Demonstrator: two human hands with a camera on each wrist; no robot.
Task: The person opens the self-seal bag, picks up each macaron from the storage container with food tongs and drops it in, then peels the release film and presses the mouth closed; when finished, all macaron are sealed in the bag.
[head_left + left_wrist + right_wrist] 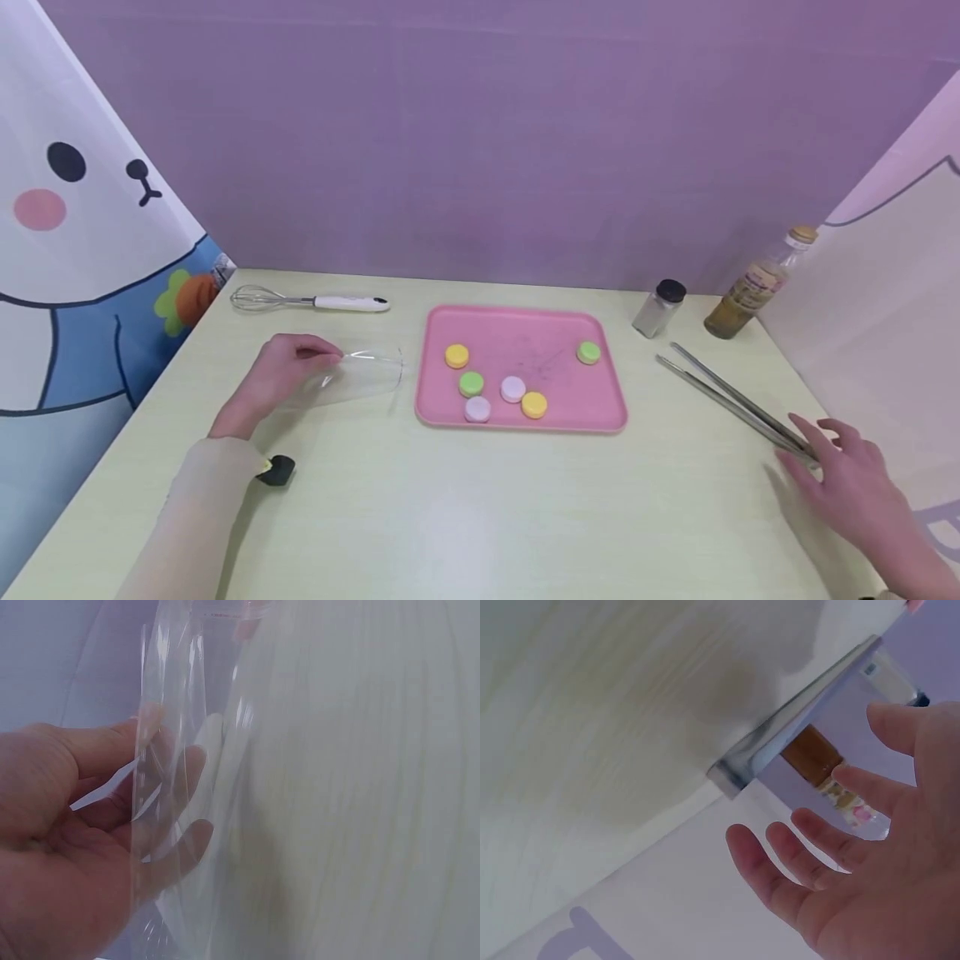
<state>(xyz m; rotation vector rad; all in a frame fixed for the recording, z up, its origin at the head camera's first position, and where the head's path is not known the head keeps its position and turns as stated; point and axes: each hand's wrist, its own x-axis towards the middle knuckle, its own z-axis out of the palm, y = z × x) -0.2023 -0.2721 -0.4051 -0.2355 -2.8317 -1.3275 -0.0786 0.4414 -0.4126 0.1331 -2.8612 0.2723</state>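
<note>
My left hand [273,379] pinches the near edge of a clear plastic bag [369,379], left of the pink tray. In the left wrist view, the transparent film [176,847] stands upright, and several fingers [196,844] show through it. At the right side, my right hand [855,483] hovers around the closed end of the metal tongs [727,400], which lie on the table with their arms pointing toward the back. The right wrist view shows its fingers [754,859] spread and relaxed, apart from the tongs [787,724].
A pink tray [555,325] in the middle carries several yellow, green and lilac macarons [534,405]. A whisk [348,303] lies at the back left. A black-capped shaker jar [657,310] and a corked glass bottle [753,287] stand at the back right.
</note>
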